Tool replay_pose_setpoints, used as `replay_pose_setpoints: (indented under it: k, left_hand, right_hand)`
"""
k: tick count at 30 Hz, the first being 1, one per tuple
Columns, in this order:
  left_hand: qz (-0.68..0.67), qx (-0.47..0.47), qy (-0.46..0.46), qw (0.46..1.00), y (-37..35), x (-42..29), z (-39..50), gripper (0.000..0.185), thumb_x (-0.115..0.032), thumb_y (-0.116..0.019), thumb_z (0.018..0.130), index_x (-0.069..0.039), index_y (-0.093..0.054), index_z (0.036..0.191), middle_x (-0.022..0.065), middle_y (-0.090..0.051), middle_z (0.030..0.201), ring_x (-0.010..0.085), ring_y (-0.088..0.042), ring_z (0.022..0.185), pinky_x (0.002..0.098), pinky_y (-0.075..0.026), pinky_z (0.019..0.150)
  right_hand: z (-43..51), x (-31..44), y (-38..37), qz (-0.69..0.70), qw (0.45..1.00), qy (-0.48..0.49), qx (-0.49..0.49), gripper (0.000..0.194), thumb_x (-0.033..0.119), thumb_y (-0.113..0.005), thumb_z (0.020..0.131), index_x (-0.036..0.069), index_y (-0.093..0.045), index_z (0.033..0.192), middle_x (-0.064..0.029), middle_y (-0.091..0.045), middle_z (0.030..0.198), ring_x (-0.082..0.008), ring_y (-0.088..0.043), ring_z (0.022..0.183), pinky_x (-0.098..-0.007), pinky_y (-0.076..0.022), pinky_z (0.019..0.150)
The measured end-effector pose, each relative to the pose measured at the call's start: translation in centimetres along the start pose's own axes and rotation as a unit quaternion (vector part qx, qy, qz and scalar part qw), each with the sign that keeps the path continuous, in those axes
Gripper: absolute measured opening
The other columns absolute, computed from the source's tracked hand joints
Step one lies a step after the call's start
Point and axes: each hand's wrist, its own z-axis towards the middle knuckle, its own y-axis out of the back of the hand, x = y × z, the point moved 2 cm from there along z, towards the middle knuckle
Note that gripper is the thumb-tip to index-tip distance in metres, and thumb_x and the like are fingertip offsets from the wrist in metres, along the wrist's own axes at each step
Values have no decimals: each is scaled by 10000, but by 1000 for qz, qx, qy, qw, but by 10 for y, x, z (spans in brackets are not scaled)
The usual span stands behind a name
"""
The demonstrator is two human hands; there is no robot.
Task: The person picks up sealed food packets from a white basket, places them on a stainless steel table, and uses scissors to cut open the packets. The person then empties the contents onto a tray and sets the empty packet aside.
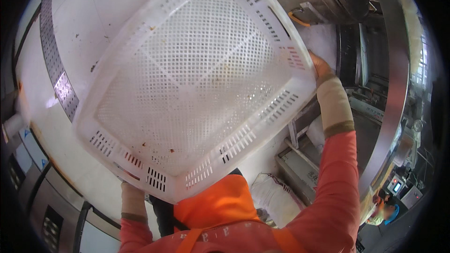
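Observation:
A large white perforated plastic crate (pixel 197 77) fills the middle of the view, tilted, with its open top towards me. Only a few small brown crumbs and some wet-looking specks lie on its mesh bottom. At its right side my right hand (pixel 319 64) grips the rim, with the fingers partly hidden behind the wall. My left hand is hidden behind the crate's lower left end; the left wrist, in a beige sleeve cuff, shows just below the slotted handle there. Below the crate an orange apron (pixel 218 200) covers my front over a red top.
A perforated metal drain cover (pixel 63 86) crosses the pale tiled floor at left. Stainless steel cabinets (pixel 45 200) stand lower left. On the right are a metal bin (pixel 299 170), a white woven sack (pixel 274 195) and a curved steel edge (pixel 397 77). Another person (pixel 381 214) is far off at lower right.

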Motion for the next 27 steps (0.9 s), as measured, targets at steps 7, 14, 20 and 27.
replay_pose_setpoints:
  k: [7, 14, 20, 27]
  left_hand:
    - [12, 2, 5, 1000, 3, 25, -7, 390, -417, -377, 898, -224, -418, 1234, -25, -375, 1358, 218, -395, 1173, 440, -328, 931]
    - [120, 17, 91, 989, 47, 7, 4, 388, -419, -374, 898, -228, -416, 1234, -29, -368, 1367, 217, -387, 1179, 442, -321, 931]
    - [388, -34, 104, 915, 109, -16, -54, 372, -420, -399, 884, -233, -425, 1204, -23, -441, 1274, 224, -393, 1144, 446, -319, 930]
    - [536, 85, 54, 838, -18, -4, -208, 154, -284, -456, 879, -151, -507, 936, -22, -510, 857, 137, -500, 767, 303, -410, 610]
  right_hand:
    - [2, 49, -11, -333, 860, 276, -269, 312, 298, -545, 872, 12, -611, 978, -105, -645, 959, -209, -609, 868, -358, -465, 792]
    - [-145, -151, -141, -351, 748, 519, -220, 393, 293, -614, 814, 2, -545, 1068, -177, -591, 995, -332, -568, 893, -409, -456, 785]
    - [-396, -373, -183, -299, 853, 259, -341, 350, 264, -599, 835, 27, -555, 1089, -166, -581, 1026, -328, -578, 896, -382, -476, 769]
    - [-625, -554, -145, -13, 709, 126, -693, 267, 222, -619, 827, -8, -612, 963, -163, -643, 850, -257, -624, 748, -329, -490, 670]
